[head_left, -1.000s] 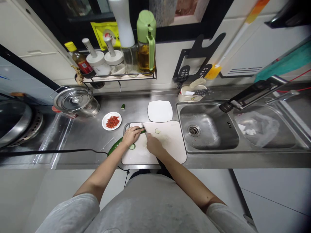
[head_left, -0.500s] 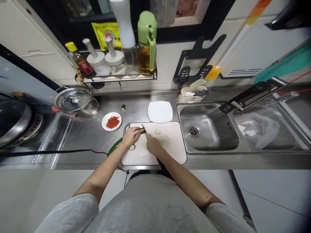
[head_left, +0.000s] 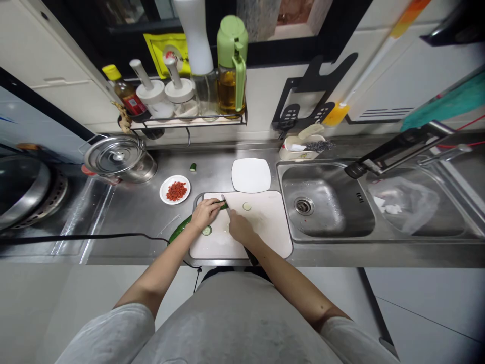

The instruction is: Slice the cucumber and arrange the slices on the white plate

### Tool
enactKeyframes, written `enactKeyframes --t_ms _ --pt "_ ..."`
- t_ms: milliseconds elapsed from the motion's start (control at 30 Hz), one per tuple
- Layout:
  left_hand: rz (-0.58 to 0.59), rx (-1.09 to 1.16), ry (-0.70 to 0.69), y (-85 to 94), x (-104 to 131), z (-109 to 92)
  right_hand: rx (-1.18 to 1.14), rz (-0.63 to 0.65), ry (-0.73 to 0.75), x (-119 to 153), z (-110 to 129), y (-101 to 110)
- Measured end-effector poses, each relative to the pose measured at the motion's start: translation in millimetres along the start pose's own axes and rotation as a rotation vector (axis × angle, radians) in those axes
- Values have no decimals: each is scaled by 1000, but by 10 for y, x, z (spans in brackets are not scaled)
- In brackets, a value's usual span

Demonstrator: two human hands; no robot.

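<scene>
My left hand (head_left: pixel 204 213) is closed over a short piece of cucumber (head_left: pixel 224 205) on the white cutting board (head_left: pixel 265 237). Gripped in my right hand (head_left: pixel 240 226) is a knife (head_left: pixel 226 200), its blade against the cucumber's right end, close to my left fingertips. The black handle end shows below my right wrist. One cucumber slice (head_left: pixel 247 207) lies right of the blade, and a cut piece (head_left: pixel 206 230) sits beneath my left wrist. A longer cucumber (head_left: pixel 179 229) rests at the board's left edge, partly hidden by my left forearm.
Behind the board is a white square plate (head_left: pixel 250 175). To the left are a small plate of red bits (head_left: pixel 165 194), a cucumber end (head_left: pixel 193 167) and a lidded steel pot (head_left: pixel 138 169). A double sink (head_left: pixel 326 202) lies right. A black cable (head_left: pixel 113 235) crosses the counter.
The view has shifted very slightly. Both hands, the knife and the cucumber keep nearly the same places on the board.
</scene>
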State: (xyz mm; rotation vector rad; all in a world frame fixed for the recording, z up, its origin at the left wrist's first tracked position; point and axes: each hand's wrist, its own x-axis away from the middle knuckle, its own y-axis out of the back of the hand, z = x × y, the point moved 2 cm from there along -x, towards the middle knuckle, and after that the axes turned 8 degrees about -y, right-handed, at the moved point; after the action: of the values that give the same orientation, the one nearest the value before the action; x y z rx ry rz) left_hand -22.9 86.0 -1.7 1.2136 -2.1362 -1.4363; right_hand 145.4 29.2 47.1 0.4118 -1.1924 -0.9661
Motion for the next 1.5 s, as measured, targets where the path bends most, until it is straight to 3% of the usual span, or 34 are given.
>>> enactKeyframes --t_ms 400,800,1000,1167,1233,1367,1500 --pt "8 13 16 1 3 -3 -39 -21 -7 -78 -13 -138" --pt "36 -34 10 57 -20 -18 27 -13 -10 -17 -32 -59" --pt "-68 -40 162 171 -86 -2 99 14 1 299 -316 -96" --pt "-179 38 274 196 -120 -254 342 -76 39 587 -719 -87" --pt "-116 108 277 130 -111 -407 431 -152 59 653 -887 -53" --pt "159 189 285 -61 -74 -669 551 -302 102 705 -1160 1" --pt "315 169 282 -200 -73 -817 587 -356 101 683 -1300 -25"
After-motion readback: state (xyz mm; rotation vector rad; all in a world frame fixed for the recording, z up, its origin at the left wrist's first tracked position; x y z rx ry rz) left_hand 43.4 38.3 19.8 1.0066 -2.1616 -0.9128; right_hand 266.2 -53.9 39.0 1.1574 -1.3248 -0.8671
